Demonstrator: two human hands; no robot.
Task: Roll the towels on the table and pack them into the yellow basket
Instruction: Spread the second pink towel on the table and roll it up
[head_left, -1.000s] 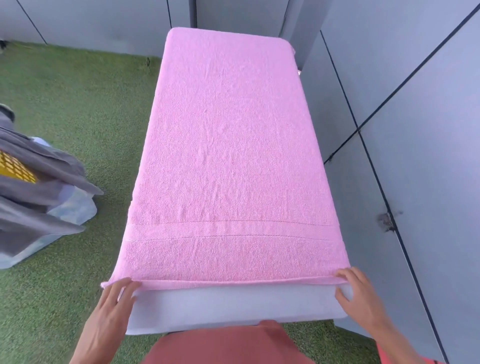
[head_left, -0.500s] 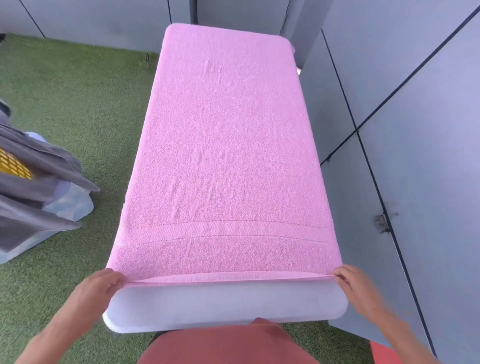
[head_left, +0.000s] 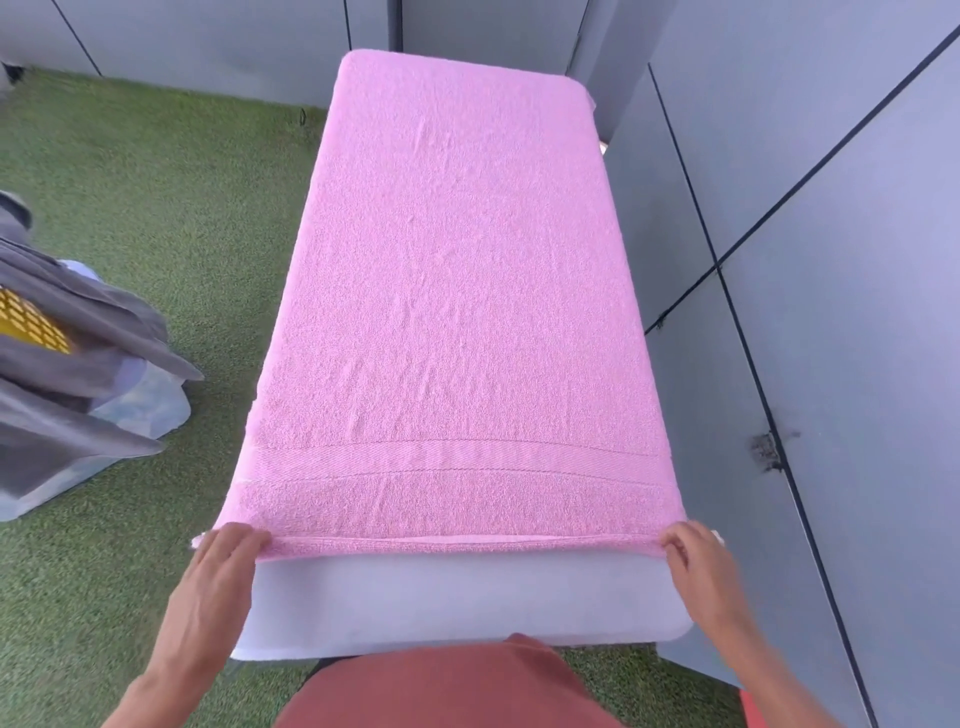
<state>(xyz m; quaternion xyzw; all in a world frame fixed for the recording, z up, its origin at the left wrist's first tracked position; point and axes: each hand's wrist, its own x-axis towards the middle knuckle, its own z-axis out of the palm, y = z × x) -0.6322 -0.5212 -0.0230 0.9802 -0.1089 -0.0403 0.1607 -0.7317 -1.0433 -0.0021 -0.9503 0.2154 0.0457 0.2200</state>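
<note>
A pink towel (head_left: 457, 291) lies flat along a long white table (head_left: 457, 597), covering it up to the far end. Its near hem has a thin fold turned over. My left hand (head_left: 218, 577) pinches the near left corner of that hem. My right hand (head_left: 698, 566) pinches the near right corner. A small patch of the yellow basket (head_left: 31, 325) shows at the far left, mostly hidden under grey cloth.
Grey towels (head_left: 67, 374) hang over the basket, which stands on a pale bag (head_left: 140, 400) on the green turf (head_left: 156, 208). Grey wall panels (head_left: 831, 260) run close along the table's right side and behind it.
Both hands have curled the towel's near hem slightly over and away from me. The bare strip of table in front of the hem has widened.
</note>
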